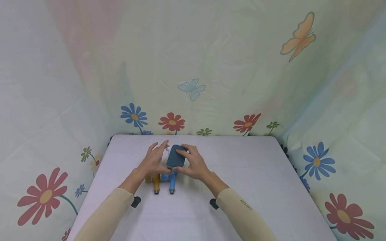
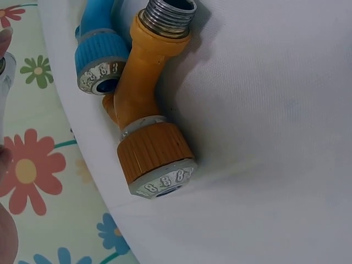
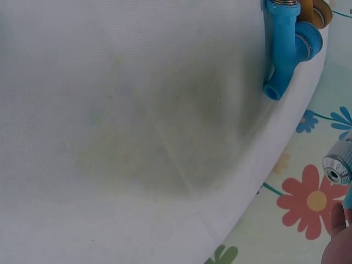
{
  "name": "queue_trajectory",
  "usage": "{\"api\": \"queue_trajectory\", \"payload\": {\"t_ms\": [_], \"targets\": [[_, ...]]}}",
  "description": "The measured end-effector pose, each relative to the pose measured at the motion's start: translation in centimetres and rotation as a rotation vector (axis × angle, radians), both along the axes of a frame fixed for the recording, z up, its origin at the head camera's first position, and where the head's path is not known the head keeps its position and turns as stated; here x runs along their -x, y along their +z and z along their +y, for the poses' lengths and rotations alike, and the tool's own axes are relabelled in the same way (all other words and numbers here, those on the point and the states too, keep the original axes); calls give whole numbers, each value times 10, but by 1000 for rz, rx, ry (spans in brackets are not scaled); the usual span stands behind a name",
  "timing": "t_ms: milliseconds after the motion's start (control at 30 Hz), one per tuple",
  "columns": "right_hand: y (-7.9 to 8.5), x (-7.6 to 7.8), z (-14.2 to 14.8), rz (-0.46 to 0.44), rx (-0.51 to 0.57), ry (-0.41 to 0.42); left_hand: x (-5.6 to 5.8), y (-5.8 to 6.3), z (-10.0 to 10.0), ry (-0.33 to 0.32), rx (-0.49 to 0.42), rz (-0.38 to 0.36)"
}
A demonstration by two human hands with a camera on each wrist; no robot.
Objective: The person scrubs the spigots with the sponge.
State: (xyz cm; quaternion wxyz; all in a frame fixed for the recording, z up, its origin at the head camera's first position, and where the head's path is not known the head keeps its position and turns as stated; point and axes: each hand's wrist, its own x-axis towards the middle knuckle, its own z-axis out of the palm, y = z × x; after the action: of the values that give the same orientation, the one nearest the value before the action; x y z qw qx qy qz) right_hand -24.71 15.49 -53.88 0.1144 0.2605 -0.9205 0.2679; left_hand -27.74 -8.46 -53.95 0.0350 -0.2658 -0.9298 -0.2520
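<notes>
In the head view a dark blue, box-shaped device (image 1: 176, 156) with rounded corners is held over the table. My right hand (image 1: 194, 164) grips its right side, fingers over the top and thumb at the lower edge. My left hand (image 1: 153, 160) curves round its left side, near a small white part (image 1: 168, 148). A ribbed grey connector (image 3: 336, 165) beside my fingers shows in the right wrist view. Below the hands lie an orange pipe fitting (image 2: 144, 93) with a threaded metal end and ribbed nut, and a blue pipe fitting (image 3: 283, 49). Parts of both are hidden by the hands.
The fittings lie on a table with a white cloth (image 1: 241, 167). A floral curtain (image 1: 235, 93) surrounds its back and sides. Black wrist straps' ends (image 1: 214, 203) show below the sleeves.
</notes>
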Motion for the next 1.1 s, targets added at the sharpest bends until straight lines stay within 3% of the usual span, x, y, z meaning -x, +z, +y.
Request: {"api": "queue_trajectory", "payload": {"t_ms": [267,500,1100], "targets": [[1,1,1,-8,-32,-5,-3,3,2,-24,-12,-54],[2,2,1,3,-31,-34,-6,7,5,-42,11,-12],[-2,9,3,29,-21,-114,-10,3,8,-37,1,7]]}}
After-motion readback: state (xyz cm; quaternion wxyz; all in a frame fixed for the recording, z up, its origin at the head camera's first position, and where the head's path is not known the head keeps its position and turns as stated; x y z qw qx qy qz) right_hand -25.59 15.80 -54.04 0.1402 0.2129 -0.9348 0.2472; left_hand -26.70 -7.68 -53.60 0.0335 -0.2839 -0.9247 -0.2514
